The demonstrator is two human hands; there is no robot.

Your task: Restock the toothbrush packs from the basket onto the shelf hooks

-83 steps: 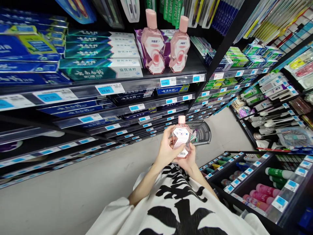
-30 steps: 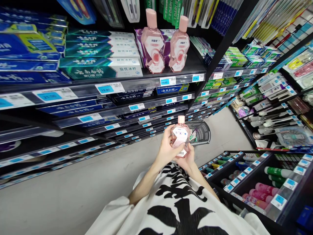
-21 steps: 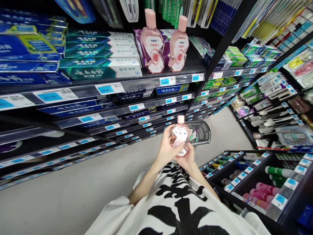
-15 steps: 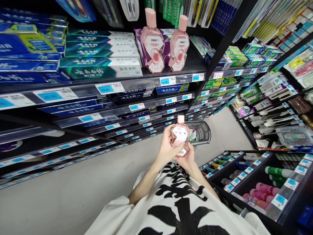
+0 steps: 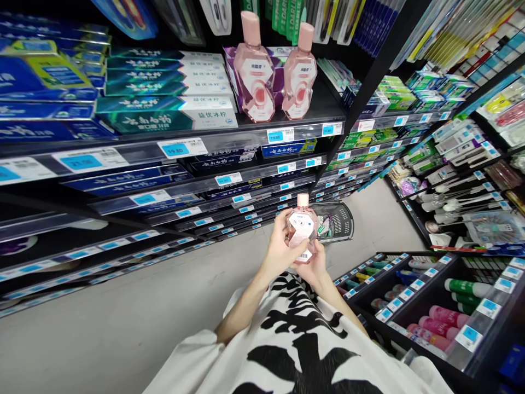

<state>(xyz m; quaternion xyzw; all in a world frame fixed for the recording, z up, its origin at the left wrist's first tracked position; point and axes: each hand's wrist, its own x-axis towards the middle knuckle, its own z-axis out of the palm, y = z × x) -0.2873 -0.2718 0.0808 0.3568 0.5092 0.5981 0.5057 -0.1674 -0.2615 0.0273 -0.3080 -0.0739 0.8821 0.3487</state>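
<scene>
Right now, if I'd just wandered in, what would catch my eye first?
Probably the two pink bottles standing side by side on the shelf at the top, in front of purple packaging. Below them, near the middle, a third pink bottle is held between the left hand and the right hand. The white shirt with its bold black pattern fills the bottom centre.

Green hanging packs (image 5: pixel 294 22) read "DARLIE". The front teal-and-white carton (image 5: pixel 166 114) reads "云南白药" and "益优冰柠". The price tag (image 5: pixel 183 148) below it says "19.80"; another tag (image 5: pixel 280 135), below two pink bottles (image 5: pixel 257 82), also says "19.80". Print on the handheld bottle (image 5: pixel 302 225) is too small to read.
</scene>
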